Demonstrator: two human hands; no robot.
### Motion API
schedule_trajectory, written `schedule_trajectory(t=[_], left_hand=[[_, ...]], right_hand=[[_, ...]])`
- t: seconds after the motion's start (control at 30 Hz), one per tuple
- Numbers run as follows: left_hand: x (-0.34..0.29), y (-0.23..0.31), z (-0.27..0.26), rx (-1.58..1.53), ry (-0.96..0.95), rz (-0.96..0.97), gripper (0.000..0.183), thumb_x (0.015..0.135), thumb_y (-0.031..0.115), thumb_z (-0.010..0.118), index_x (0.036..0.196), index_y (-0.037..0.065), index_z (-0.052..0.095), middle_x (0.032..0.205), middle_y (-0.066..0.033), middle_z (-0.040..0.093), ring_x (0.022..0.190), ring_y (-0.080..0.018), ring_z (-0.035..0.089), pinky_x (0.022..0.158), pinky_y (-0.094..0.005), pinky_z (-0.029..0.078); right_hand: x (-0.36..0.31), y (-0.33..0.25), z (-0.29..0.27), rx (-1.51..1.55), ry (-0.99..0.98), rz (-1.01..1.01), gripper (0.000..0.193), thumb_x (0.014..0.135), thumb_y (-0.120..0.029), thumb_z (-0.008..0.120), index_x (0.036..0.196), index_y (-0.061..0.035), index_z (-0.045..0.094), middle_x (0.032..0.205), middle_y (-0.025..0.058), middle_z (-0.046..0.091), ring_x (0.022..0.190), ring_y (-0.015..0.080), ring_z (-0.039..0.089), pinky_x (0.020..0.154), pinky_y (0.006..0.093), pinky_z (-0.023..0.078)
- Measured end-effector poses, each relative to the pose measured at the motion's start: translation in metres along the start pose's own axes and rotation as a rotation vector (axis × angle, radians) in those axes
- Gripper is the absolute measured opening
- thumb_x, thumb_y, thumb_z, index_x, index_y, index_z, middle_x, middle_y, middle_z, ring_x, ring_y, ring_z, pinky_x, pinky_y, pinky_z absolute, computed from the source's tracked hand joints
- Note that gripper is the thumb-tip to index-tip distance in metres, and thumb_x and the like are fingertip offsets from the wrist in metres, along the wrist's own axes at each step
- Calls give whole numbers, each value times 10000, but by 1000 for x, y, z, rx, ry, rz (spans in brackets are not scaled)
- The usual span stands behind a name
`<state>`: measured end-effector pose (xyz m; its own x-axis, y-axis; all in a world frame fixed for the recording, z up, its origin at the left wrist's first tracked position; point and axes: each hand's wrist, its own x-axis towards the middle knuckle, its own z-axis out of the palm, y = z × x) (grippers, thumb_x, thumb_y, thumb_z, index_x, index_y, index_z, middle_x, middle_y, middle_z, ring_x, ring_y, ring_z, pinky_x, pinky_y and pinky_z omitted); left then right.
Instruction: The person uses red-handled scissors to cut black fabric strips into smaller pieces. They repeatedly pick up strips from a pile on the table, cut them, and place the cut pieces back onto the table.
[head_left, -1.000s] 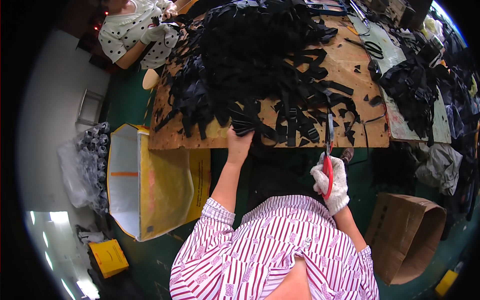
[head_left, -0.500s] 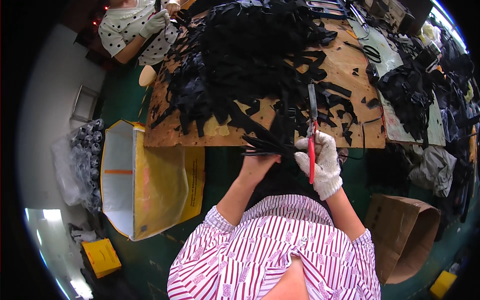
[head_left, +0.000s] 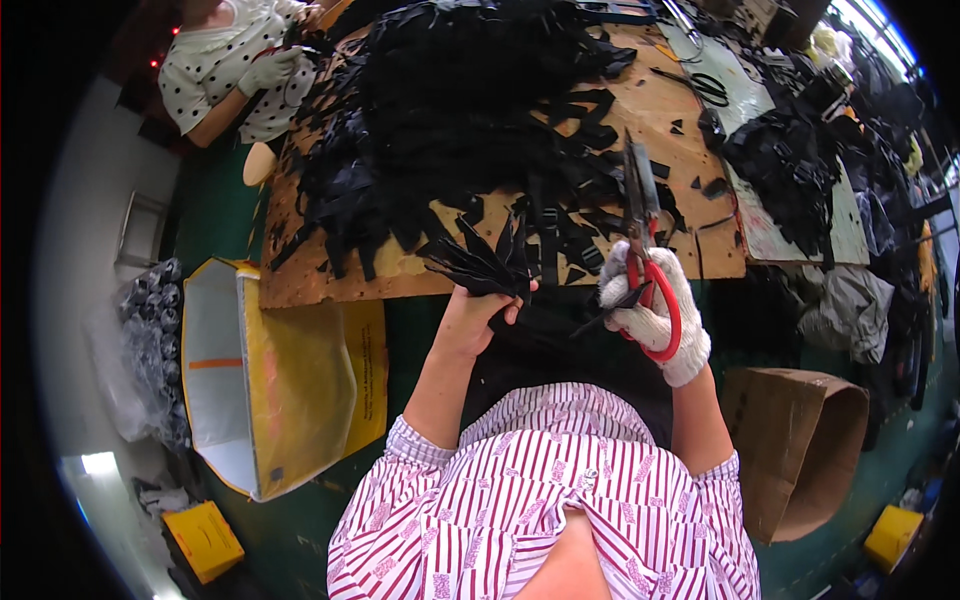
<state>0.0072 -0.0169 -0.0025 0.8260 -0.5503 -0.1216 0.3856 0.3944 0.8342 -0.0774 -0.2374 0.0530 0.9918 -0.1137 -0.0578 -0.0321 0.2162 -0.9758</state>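
My bare left hand is closed around a bunch of black fabric strips, whose ends fan out upward over the table's near edge. Red-handled scissors are in my right hand, which wears a white knitted glove; their blades point away from me. A small dark scrap shows by the gloved fingers. Both hands are just off the near edge of the wooden table. Beyond them lies a large heap of black fabric pieces, with loose strips scattered around it.
A yellow bag-like bin with a white inside stands left of the table. On the right is an open cardboard box. Black-handled scissors lie on the table. A co-worker in a dotted top works at the far left.
My hands have moved apart, the left one slightly leftward with the strips. The scissors have turned in my right hand, now showing both handle loops and slightly parted blades.
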Motion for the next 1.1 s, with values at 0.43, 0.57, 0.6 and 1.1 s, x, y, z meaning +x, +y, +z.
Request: schedule_trajectory(t=[0.43,0.57,0.6,1.1], left_hand=[[-5,-28,38,79,-76,-248,178,759,-63,596,929,-12,599,749,-96,604,611,-176,563,567,-277,435],[-2,-32,30,83,22,-90,110,767,-71,568,845,-11,617,759,-106,620,608,-171,558,570,-279,435],[-2,-29,30,88,55,-66,95,769,-69,567,826,-11,616,768,-110,624,607,-170,556,571,-280,437],[4,-32,24,41,135,20,85,781,-57,544,828,-12,599,803,-121,622,617,-162,555,572,-266,445]], right_hand=[[-4,48,8,-268,174,-151,487,764,9,656,1168,-23,385,908,47,527,736,82,517,681,233,466],[-10,45,3,-102,249,-9,473,774,-14,679,1152,-9,394,863,44,537,718,77,531,657,228,471],[-14,43,0,-130,239,-16,456,760,9,659,1132,-16,396,805,36,532,635,78,514,572,222,452],[-68,64,-18,-487,-29,219,686,690,-303,743,1226,-33,408,926,116,578,787,240,598,745,345,480]])
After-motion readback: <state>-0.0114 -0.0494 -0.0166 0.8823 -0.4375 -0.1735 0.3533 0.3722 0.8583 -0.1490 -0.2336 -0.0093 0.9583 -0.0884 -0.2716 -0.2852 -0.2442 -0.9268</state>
